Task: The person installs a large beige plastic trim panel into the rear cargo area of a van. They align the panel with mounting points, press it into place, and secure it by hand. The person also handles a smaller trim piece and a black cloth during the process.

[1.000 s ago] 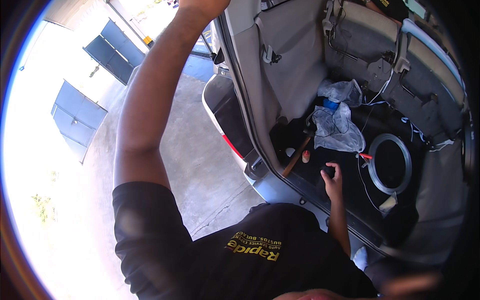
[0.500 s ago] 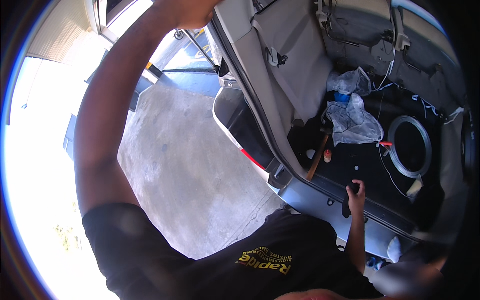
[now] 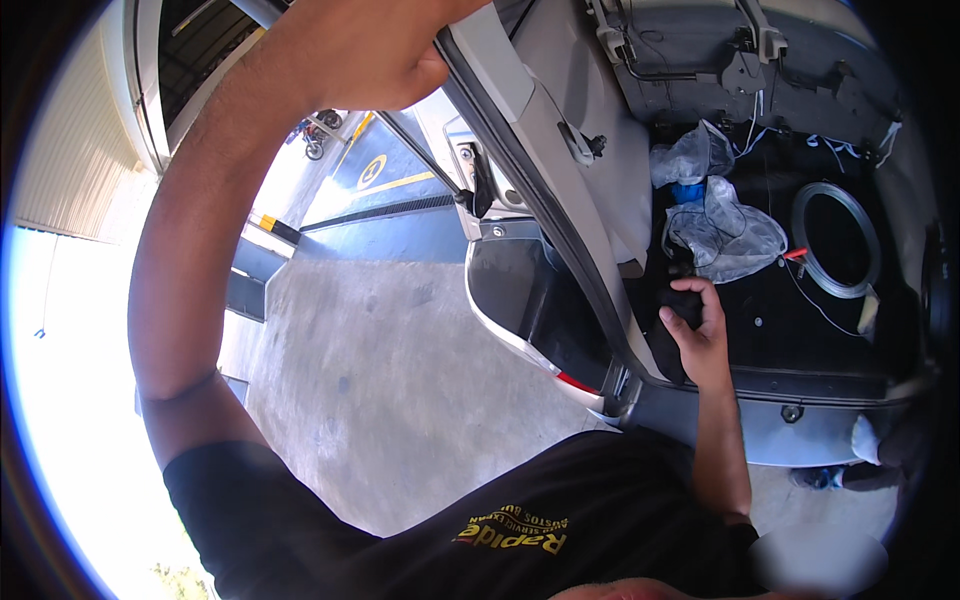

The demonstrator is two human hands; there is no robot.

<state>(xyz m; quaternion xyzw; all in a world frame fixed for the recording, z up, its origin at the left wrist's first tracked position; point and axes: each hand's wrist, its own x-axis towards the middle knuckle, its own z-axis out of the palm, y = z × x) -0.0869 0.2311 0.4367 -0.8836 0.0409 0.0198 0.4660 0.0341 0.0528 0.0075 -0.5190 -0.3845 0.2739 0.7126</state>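
My left hand (image 3: 400, 65) is raised at the top, against the upper edge of the vehicle's rear opening. Its thumb shows, but the other fingers run out of the picture, so its grip is hidden. Lower and to the right, my right hand (image 3: 702, 335) is closed, thumb and fingers curled round a limp-looking black item (image 3: 678, 306). This item hangs down below the thumb and blends with the dark floor lining; its kind is unclear. My right hand is just inside the sill, near a crumpled clear plastic bag (image 3: 735, 240).
On the cargo floor are a second plastic bag (image 3: 695, 155), a coil of silvery wire (image 3: 872, 235) and a red-handled tool (image 3: 796, 254). A tail-light corner (image 3: 578, 382) juts out at the left. Another person's shoe (image 3: 818, 478) shows at the lower right, outside the bumper.
My right hand has moved up and inward over the sill with the black item. The wooden-handled hammer and small bottle are now hidden behind it. My left hand stays high.
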